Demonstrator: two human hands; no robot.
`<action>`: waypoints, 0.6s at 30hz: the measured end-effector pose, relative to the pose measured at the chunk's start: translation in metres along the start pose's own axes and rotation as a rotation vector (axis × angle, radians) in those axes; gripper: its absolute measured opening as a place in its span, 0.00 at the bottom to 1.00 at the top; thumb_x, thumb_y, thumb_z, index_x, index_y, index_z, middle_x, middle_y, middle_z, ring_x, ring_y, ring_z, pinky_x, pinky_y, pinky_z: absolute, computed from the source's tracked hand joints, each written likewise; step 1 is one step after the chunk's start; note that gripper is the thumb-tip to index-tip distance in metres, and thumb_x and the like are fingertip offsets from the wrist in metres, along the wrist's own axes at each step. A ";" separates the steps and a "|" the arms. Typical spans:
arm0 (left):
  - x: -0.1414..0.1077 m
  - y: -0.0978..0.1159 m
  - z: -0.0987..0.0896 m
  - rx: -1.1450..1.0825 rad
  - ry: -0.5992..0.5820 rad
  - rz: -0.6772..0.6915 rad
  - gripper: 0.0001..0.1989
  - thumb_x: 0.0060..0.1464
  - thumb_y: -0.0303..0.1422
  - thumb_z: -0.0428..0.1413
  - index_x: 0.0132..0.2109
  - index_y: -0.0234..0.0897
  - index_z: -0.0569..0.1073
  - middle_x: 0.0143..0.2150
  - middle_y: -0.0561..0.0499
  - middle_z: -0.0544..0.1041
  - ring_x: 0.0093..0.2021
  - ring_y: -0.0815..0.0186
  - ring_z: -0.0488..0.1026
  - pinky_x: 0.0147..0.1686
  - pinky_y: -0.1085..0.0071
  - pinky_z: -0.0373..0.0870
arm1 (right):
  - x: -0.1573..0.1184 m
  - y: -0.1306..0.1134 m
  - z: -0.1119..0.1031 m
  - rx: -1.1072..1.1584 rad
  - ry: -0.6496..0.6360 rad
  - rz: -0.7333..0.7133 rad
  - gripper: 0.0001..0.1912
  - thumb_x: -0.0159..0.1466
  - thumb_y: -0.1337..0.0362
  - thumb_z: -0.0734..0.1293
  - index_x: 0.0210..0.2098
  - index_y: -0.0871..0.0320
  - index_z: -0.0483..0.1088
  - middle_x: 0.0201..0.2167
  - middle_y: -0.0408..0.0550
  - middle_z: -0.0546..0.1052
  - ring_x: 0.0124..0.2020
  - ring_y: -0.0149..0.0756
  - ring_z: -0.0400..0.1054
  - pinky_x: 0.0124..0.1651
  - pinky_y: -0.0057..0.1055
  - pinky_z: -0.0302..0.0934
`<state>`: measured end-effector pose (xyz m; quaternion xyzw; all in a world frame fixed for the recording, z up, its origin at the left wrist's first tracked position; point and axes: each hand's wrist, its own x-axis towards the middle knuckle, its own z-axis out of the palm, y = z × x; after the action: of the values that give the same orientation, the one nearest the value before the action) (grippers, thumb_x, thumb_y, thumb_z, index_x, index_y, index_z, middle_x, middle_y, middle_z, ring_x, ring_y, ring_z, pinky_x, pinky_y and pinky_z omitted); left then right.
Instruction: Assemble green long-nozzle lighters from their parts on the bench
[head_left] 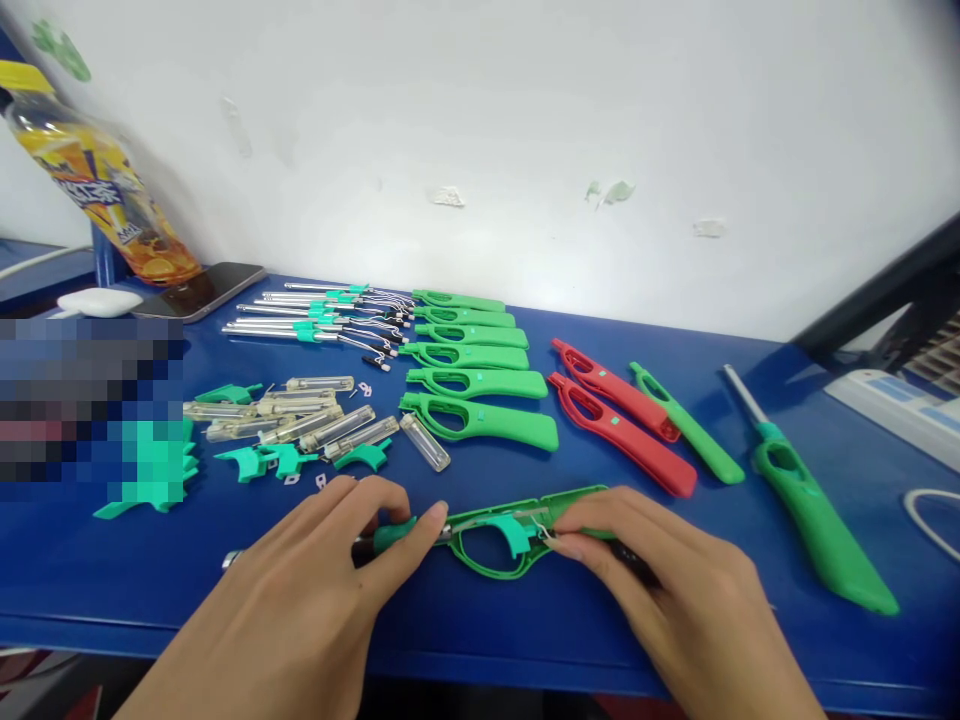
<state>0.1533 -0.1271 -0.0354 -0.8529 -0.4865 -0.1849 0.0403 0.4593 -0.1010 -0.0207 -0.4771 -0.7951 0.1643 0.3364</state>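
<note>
An open green lighter half-shell (495,573) lies in front of me, with a teal trigger (514,535) seated at its ring. My left hand (330,560) is closed around a dark green and black handle-like piece (382,541) by the shell's front end. Much of that piece is hidden by the fingers. My right hand (660,570) pinches at a thin white wire (541,530) inside the shell, just right of the trigger. A black part (634,562) shows beneath the right fingers; its kind is unclear.
Beyond my hands are several green shells (487,425), red shells (630,440), metal lighter tubes with wires (300,330), clear fuel tanks (337,428) and teal triggers (289,460). An assembled green lighter (825,530) lies right. A bottle (112,190) and phone (206,290) stand back left.
</note>
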 end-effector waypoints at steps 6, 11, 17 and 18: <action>-0.008 0.000 0.003 0.058 -0.018 0.009 0.46 0.60 0.15 0.47 0.79 0.56 0.65 0.64 0.46 0.79 0.62 0.49 0.79 0.54 0.56 0.78 | 0.001 0.000 0.001 0.015 -0.020 0.017 0.09 0.82 0.59 0.67 0.46 0.46 0.79 0.43 0.39 0.84 0.39 0.33 0.84 0.44 0.26 0.74; 0.000 0.005 0.002 0.067 0.021 0.034 0.43 0.60 0.14 0.47 0.76 0.51 0.70 0.59 0.46 0.82 0.58 0.51 0.80 0.58 0.54 0.77 | 0.003 -0.001 0.000 -0.031 0.004 -0.021 0.11 0.83 0.57 0.66 0.45 0.47 0.79 0.42 0.40 0.85 0.38 0.34 0.84 0.42 0.26 0.74; 0.009 0.010 -0.003 0.075 -0.007 0.046 0.41 0.60 0.13 0.46 0.74 0.46 0.74 0.58 0.44 0.82 0.56 0.50 0.81 0.57 0.53 0.79 | 0.004 -0.002 -0.001 -0.028 0.013 -0.047 0.10 0.83 0.59 0.66 0.45 0.47 0.79 0.42 0.38 0.85 0.40 0.32 0.84 0.44 0.25 0.73; 0.010 0.011 -0.003 0.073 -0.010 0.046 0.41 0.60 0.13 0.46 0.74 0.46 0.74 0.58 0.44 0.82 0.56 0.50 0.81 0.57 0.53 0.79 | 0.004 -0.002 0.000 -0.023 0.011 -0.045 0.09 0.83 0.59 0.67 0.46 0.46 0.79 0.42 0.37 0.85 0.40 0.32 0.84 0.44 0.25 0.73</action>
<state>0.1658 -0.1255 -0.0276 -0.8627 -0.4735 -0.1617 0.0729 0.4571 -0.0984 -0.0177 -0.4636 -0.8057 0.1448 0.3390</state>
